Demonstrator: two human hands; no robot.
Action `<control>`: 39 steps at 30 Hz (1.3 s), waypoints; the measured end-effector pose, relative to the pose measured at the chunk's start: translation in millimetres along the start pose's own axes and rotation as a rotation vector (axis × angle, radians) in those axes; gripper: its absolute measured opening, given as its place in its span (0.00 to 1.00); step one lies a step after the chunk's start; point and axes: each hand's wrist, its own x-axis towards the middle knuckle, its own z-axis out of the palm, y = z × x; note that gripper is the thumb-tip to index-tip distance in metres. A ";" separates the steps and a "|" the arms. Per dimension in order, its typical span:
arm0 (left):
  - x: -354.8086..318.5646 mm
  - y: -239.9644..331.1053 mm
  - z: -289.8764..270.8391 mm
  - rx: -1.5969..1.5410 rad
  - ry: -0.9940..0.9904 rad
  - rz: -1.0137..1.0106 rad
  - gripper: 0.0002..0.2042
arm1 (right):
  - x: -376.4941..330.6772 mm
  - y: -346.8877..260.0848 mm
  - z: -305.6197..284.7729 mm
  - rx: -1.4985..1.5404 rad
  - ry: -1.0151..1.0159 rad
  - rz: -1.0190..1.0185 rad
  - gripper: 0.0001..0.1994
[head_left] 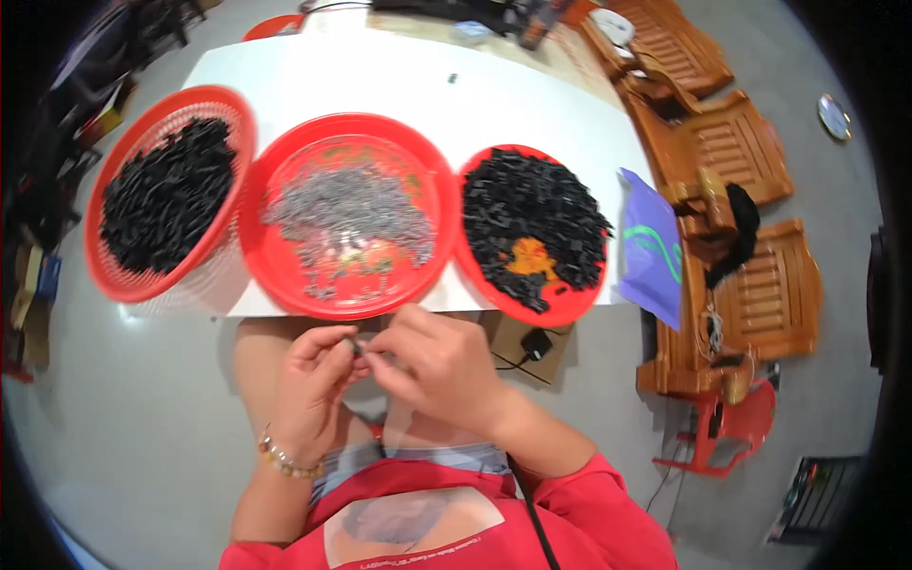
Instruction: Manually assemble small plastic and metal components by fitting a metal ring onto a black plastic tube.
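Note:
My left hand [318,385] is closed in a pinch on a small black piece [357,350], just off the table's near edge and above my lap. Right beside it, my right hand [432,366] is also pinched, its fingertips meeting the same spot; whatever they grip is too small to make out. Beyond both hands sits a round red tray [347,309] with a heap of small silvery metal pieces [356,204]. To its right, a red plate [579,302] carries many short black pieces [532,199] and an orange patch. On the left, a red basket [249,142] holds longer black pieces [171,204].
The white table [532,100] bears these containers, and a purple packet [652,247] lies at its right edge. Wooden chairs [760,285] and a red plastic stool [736,432] stand to the right. Below the table is a cardboard box [546,366] with a black adapter [537,344].

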 end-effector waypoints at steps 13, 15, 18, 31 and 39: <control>3.8 -9.6 -1.3 -0.203 -0.147 -0.223 0.09 | -14.4 16.9 -8.0 0.102 0.118 0.024 0.11; 4.2 -11.3 -1.0 -0.237 -0.168 -0.243 0.09 | -19.7 24.6 -14.4 0.081 0.127 0.036 0.11; 5.1 -10.8 -4.9 -0.271 -0.172 -0.238 0.09 | -34.3 46.2 -32.9 0.006 0.108 0.187 0.10; 7.8 -11.2 -0.9 -0.261 -0.176 -0.241 0.09 | -70.7 123.0 -111.9 -0.579 0.030 0.680 0.06; 8.0 -10.6 -4.5 -0.250 -0.174 -0.226 0.09 | -67.1 138.3 -106.7 -0.557 0.377 0.636 0.08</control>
